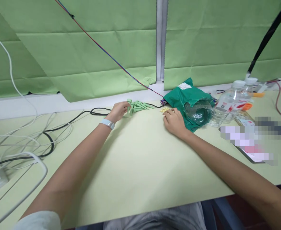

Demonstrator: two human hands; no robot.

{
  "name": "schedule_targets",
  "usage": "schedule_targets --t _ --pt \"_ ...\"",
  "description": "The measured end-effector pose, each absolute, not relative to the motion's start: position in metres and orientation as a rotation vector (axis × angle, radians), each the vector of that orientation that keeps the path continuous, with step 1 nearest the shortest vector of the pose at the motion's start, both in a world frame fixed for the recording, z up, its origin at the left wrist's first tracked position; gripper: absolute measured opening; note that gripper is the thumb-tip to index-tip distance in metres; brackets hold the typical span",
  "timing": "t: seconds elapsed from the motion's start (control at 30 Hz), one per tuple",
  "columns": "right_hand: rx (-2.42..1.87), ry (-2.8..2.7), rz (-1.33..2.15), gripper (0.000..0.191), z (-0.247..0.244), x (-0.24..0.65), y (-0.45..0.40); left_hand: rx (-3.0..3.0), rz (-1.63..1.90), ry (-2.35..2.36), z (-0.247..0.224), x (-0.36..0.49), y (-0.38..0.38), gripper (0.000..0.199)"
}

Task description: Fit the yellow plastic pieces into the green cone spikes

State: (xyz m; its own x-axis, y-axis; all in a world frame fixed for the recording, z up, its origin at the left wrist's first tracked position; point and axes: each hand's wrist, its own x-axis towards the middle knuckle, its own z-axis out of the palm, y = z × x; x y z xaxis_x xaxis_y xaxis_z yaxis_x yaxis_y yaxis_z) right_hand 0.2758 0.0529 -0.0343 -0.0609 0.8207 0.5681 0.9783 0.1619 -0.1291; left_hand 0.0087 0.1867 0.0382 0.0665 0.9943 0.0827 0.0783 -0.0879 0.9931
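Observation:
At the back of the table my left hand [119, 111] reaches from the left, its fingers closed around a light green plastic piece [131, 107]. Right beside it lies a pile of several similar light green pieces [140, 106], slim and tapering to points. My right hand [174, 122] rests on the table with curled fingers. Its fingertips touch some small, thin yellow pieces [164, 110]; how firmly they grip them is partly hidden. Just right of this hand is a torn green plastic bag [178, 94] with clear plastic showing in its opening.
Two clear bottles [229, 103] stand right of the bag. A phone-like slab [248, 145], partly blurred out, lies nearer me. White and black cables [51, 143] tangle across the left side. A thin red-and-blue wire [111, 57] slants down before the green blinds [102, 48].

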Motion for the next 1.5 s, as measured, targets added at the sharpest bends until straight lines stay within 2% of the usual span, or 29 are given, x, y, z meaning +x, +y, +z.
schedule_targets --t 0.17,0.37,0.57,0.7,0.8,0.9,1.07,1.3,1.5 --pt "-1.91 -1.9 -0.313 0.035 -0.037 0.286 0.064 1.114 0.887 0.82 0.03 -0.005 0.125 0.03" --pt "-1.903 -1.921 -0.274 0.029 -0.043 0.283 0.07 1.069 0.699 0.765 0.016 -0.019 0.055 0.028" --pt "-1.814 -1.922 -0.234 0.026 -0.044 0.284 0.074 1.137 0.744 0.76 0.002 -0.018 0.034 0.039" --pt "-1.525 -1.912 -0.203 0.025 -0.04 0.279 0.071 1.167 0.8 0.773 -0.006 -0.016 0.036 0.033" --pt "-1.249 -1.815 0.012 0.017 -0.037 0.262 0.06 1.195 0.847 0.792 -0.009 -0.015 0.034 0.032" --pt "-1.083 -1.651 0.4 0.007 -0.034 0.235 0.041 1.225 0.906 0.811 -0.01 -0.015 0.032 0.036" --pt "-0.944 -1.534 0.96 0.022 -0.028 0.201 0.013 1.296 0.933 0.816 -0.013 -0.016 0.03 0.037" --pt "-0.848 -1.507 1.113 0.023 -0.024 0.195 0.004 1.397 0.975 0.855 -0.011 -0.014 0.024 0.038" --pt "-0.821 -1.561 1.01 0.018 -0.025 0.194 0.002 1.414 0.978 0.85 -0.01 -0.014 0.022 0.036"
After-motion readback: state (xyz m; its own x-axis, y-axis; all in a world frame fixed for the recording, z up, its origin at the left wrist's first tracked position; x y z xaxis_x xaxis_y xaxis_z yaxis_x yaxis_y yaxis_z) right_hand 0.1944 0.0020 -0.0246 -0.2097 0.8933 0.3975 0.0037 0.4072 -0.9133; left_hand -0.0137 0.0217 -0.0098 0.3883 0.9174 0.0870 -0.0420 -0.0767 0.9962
